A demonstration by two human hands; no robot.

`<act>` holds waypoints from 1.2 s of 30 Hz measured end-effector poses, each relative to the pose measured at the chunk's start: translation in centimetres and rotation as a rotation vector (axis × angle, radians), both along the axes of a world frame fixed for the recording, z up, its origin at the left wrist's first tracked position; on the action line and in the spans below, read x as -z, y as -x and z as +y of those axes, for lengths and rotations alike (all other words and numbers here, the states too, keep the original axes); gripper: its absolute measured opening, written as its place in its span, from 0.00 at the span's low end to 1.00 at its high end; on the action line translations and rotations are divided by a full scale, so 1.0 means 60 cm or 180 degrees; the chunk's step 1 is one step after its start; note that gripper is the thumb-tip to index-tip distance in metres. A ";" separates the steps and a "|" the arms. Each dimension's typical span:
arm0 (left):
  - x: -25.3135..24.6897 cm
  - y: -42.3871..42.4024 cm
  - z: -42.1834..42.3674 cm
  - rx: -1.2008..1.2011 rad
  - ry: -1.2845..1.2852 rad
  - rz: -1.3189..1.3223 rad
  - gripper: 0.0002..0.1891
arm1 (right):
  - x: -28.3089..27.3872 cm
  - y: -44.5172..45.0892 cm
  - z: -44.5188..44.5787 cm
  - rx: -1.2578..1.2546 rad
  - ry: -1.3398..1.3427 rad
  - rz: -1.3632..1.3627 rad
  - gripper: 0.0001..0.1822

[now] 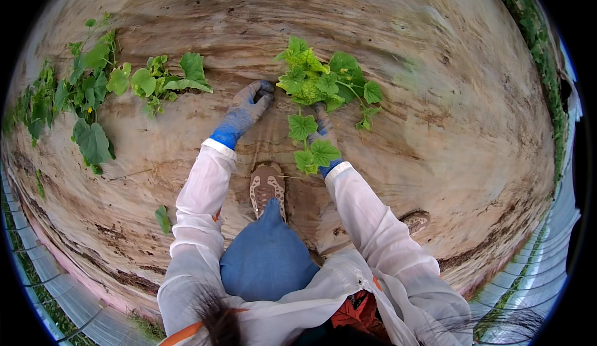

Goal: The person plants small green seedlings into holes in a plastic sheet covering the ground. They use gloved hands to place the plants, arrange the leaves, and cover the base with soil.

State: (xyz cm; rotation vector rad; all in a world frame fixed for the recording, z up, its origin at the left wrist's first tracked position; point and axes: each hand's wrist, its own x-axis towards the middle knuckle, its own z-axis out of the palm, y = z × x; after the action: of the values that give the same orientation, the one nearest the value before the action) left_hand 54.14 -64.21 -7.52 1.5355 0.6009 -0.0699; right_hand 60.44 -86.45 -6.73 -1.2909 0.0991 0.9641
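Just left of a leafy vine plant (310,82), my left hand (247,108) rests on the soil-stained plastic sheet (419,126), thumb and fingers curved towards each other; whether anything thin is between them cannot be told. My right hand (325,129) reaches in beneath the same plant, its fingertips hidden under the leaves. Both hands wear blue gloves dirty with soil. A trailing shoot (305,143) with several leaves hangs over the right glove. Some of the plant's leaves are yellowish and crinkled.
More vine plants (91,89) spread over the sheet at the left, one with a small yellow flower. A single leaf (163,219) lies left of my left sleeve. My shoes (267,187) stand on the sheet. Greenery (536,42) and translucent film (527,271) edge the right side.
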 end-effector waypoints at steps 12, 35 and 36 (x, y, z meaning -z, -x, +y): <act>-0.052 -0.074 -0.040 -0.0455 -0.2772 0.0400 0.28 | -0.244 -0.176 0.103 -0.0692 0.1376 -0.2697 0.28; -0.067 -0.156 0.072 0.0668 -0.3748 -0.0751 0.09 | -0.202 -0.179 0.103 -0.3207 0.1575 -0.4169 0.26; -0.072 -0.162 0.074 0.0746 -0.3816 -0.0763 0.09 | -0.202 -0.181 0.102 -0.3195 0.1557 -0.4170 0.26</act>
State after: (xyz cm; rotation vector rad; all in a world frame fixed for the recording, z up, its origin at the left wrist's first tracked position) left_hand 63.89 -59.78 -3.19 2.7177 0.2346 0.3566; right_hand 71.30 -80.33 5.37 -2.2675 -1.5207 0.6968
